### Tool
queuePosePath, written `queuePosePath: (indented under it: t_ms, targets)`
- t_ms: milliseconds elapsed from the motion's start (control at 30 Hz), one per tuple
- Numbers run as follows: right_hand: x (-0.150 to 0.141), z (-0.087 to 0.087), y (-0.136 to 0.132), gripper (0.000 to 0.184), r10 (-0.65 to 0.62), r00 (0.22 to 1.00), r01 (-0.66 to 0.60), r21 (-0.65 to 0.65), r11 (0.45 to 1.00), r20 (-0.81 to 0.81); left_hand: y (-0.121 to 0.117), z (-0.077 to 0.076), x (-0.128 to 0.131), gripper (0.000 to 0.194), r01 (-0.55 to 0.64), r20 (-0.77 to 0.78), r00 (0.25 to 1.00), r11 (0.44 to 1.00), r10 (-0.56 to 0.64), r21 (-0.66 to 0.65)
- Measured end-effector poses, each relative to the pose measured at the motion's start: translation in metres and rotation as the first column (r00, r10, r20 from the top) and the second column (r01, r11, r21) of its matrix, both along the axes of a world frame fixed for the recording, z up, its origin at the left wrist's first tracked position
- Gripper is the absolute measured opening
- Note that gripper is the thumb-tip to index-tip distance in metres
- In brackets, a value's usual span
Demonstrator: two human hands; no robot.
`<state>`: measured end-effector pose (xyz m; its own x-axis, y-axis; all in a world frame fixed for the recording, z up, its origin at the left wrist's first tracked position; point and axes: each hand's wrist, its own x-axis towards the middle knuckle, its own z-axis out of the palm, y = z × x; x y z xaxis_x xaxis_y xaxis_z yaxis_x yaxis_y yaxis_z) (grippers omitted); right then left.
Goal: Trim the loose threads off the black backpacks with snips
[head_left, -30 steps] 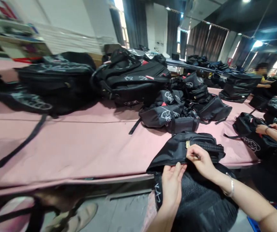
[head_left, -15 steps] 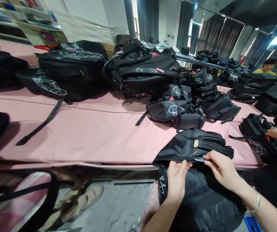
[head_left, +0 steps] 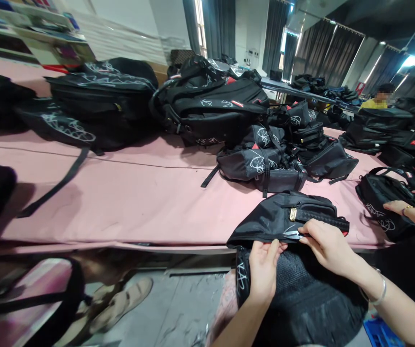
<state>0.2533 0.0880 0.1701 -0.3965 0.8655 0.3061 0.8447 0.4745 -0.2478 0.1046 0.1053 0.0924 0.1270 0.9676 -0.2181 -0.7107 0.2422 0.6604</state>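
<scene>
The left hand (head_left: 264, 270) is pinching the edge of a black backpack (head_left: 297, 284), fingers closed on the fabric — the right hand (head_left: 325, 246) is gripping a small silver tool (head_left: 291, 234) at that edge. The backpack is lying partly on the pink worktop (head_left: 138, 207), its mesh part extending past the near side.

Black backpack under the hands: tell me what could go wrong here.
The small metal tool in the right hand sits close to the left hand, so it might nick those fingers. It is also right by the black backpack and could snag its fabric. The backpack extends past the pink table's edge, so it might slip if released.
</scene>
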Motion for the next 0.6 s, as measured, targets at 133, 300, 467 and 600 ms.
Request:
queuePosePath:
  t_ms: [133, 300, 467, 600]
  targets:
    - [-0.0019, 0.0038, 0.0023, 0.007, 0.013, 1.0, -0.013, -0.006, 1.0, 0.015, -0.0012, 0.001, 0.0004, 0.025, -0.008, 0.011, 1.0, 1.0, 0.008, 0.0]
    - [0.0011, 0.0046, 0.0046, 0.009, 0.019, 0.999, -0.019, 0.006, 1.0, 0.048, -0.0012, 0.0034, 0.0001, 0.026, -0.012, 0.001, 1.0, 1.0, 0.012, -0.005]
    - [0.002, 0.0056, 0.0062, 0.01, 0.044, 0.997, -0.044, 0.01, 0.999, 0.063, -0.0018, 0.0049, -0.0002, 0.028, -0.007, -0.007, 1.0, 1.0, 0.007, -0.006]
    - [0.0024, 0.0053, 0.0081, 0.01, 0.051, 0.998, -0.052, 0.012, 0.999, 0.045, -0.0021, 0.0032, -0.0001, 0.026, -0.003, 0.001, 1.0, 1.0, 0.003, -0.005]
